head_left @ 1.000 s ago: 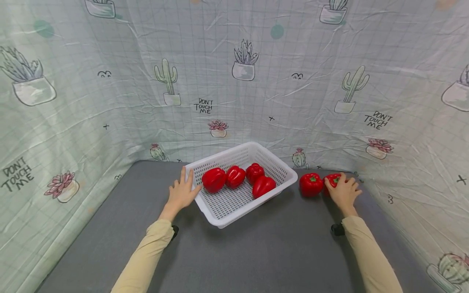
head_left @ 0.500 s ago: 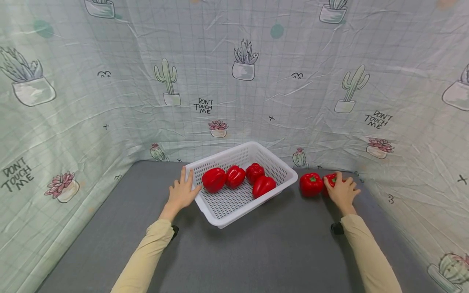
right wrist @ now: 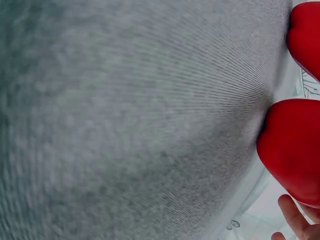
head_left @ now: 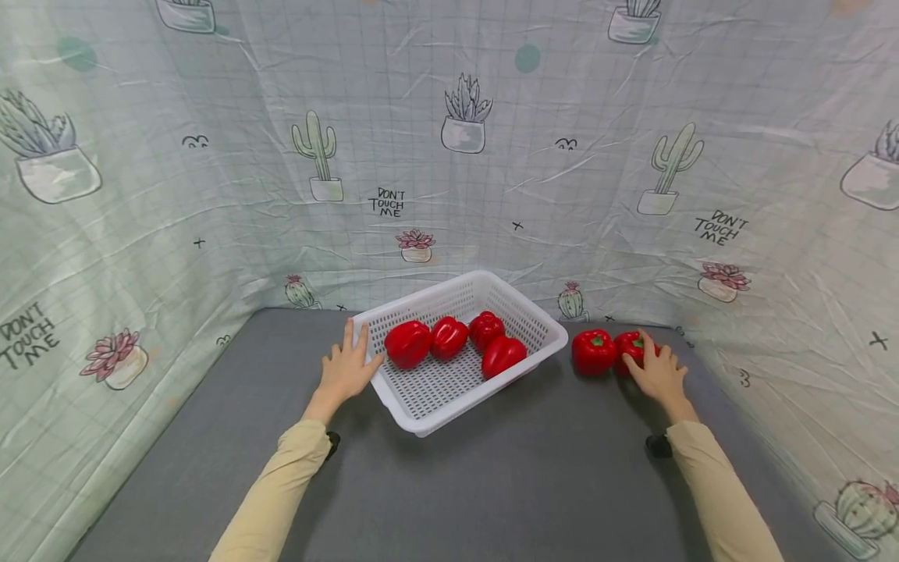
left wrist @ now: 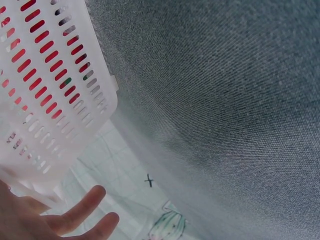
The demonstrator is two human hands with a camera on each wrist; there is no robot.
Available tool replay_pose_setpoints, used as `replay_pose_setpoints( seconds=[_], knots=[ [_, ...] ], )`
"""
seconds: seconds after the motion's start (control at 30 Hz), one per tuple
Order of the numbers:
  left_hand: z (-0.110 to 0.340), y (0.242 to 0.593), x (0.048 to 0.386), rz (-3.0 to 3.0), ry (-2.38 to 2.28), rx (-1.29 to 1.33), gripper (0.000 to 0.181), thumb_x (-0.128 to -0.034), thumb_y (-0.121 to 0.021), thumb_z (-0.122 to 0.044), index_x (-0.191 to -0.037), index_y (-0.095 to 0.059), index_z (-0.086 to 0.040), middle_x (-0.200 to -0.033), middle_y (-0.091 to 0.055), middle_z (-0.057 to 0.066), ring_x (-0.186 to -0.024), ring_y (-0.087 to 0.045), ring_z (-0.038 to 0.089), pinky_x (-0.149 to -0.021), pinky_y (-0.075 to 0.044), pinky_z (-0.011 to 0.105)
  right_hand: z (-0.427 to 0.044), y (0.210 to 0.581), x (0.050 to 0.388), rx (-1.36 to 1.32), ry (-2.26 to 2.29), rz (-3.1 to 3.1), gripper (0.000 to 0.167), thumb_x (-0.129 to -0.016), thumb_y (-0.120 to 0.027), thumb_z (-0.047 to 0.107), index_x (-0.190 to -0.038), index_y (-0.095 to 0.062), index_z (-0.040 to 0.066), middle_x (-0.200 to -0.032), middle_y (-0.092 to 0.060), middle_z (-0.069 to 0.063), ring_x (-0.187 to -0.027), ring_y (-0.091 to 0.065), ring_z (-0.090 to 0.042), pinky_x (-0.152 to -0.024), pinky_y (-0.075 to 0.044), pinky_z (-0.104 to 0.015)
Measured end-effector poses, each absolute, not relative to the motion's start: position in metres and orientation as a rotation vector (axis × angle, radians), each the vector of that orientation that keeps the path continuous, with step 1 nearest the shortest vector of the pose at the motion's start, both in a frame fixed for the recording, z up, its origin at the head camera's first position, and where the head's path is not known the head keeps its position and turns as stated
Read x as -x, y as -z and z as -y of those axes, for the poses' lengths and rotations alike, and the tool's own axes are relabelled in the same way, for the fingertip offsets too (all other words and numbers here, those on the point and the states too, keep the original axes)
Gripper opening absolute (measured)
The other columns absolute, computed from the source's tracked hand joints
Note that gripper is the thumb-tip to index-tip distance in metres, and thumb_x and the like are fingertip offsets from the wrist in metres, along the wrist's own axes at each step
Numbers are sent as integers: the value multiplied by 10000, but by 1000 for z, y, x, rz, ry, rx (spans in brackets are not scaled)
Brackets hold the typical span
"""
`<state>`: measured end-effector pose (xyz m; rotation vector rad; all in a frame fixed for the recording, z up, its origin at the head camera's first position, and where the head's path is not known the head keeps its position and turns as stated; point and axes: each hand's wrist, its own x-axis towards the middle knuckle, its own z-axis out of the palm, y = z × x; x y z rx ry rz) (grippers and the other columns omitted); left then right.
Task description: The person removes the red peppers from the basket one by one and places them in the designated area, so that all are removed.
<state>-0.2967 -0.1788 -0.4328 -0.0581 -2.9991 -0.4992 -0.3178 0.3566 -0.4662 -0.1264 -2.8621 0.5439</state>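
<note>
In the head view a white plastic basket (head_left: 477,393) sits at an angle on the dark grey table, holding several red bell peppers (head_left: 407,344). My left hand (head_left: 344,372) touches the basket's left corner with spread fingers; in the left wrist view its fingers (left wrist: 82,210) extend past the perforated wall. To the basket's right stand two more red bell peppers, one nearer (head_left: 593,352) and one farther right (head_left: 625,343). My right hand (head_left: 662,376) touches the farther-right pepper with loose fingers, partly covering it. The right wrist view shows fingertips beside this pepper (right wrist: 292,147).
A patterned cloth (head_left: 477,195) with cactus drawings hangs behind the table and along both sides. The grey tabletop (head_left: 520,484) extends in front of the basket. The pepper nearer the basket stands close to the basket's right end.
My right wrist has swung slightly to the right, and more of the pepper under that hand shows. The left hand and basket stay put. The head view has shifted slightly.
</note>
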Motion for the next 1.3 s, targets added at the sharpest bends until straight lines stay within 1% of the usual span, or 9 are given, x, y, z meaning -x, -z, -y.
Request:
replay_pose_setpoints(
  seconds=[0.1, 0.37, 0.57, 0.87, 1.1, 1.3],
  knots=[
    [179, 433, 297, 2996, 499, 61, 727, -880, -429, -418, -1432, -128, -52, -1490, -4, 215, -1147, -342, 539, -898, -252, 684, -357, 467, 317, 129, -556, 2877, 701, -907, -294, 510, -1417, -104, 70, -1147, -272, -422, -1049, -282, -601, -767, -181, -691],
    [179, 433, 297, 2996, 510, 58, 728, -881, -433, -419, -1433, -125, -57, -1494, 3, 204, -1152, -337, 541, -897, -248, 686, -357, 468, 320, 144, -581, 2885, 710, -908, -285, 516, -1416, -103, 55, -1177, -259, -422, -1068, -270, -598, -783, -170, -702],
    [179, 433, 297, 2994, 505, 50, 725, -880, -428, -419, -1432, -130, -55, -1492, -2, 208, -1150, -340, 541, -900, -250, 684, -358, 468, 323, 138, -590, 2883, 710, -908, -290, 519, -1418, -93, 65, -1190, -250, -418, -1075, -266, -593, -787, -171, -703],
    [179, 435, 299, 2988, 517, 47, 727, -878, -437, -414, -1435, -125, -66, -1494, -2, 202, -1161, -334, 540, -906, -238, 690, -361, 472, 320, 115, -571, 2852, 741, -898, -300, 545, -1425, -59, 84, -1174, -288, -421, -1045, -304, -586, -773, -198, -701],
    [179, 435, 298, 2979, 517, 58, 727, -876, -442, -419, -1433, -137, -63, -1493, -12, 209, -1148, -348, 544, -895, -250, 692, -362, 469, 313, 59, -576, 2762, 739, -906, -323, 518, -1438, -1, 118, -1199, -281, -414, -1018, -298, -572, -725, -214, -658],
    [179, 435, 298, 2977, 514, 58, 726, -877, -441, -417, -1432, -139, -61, -1492, -14, 210, -1148, -351, 545, -892, -254, 692, -358, 458, 306, 33, -563, 2691, 731, -913, -352, 479, -1434, -27, 82, -1226, -263, -386, -1060, -260, -554, -729, -201, -635]
  ],
)
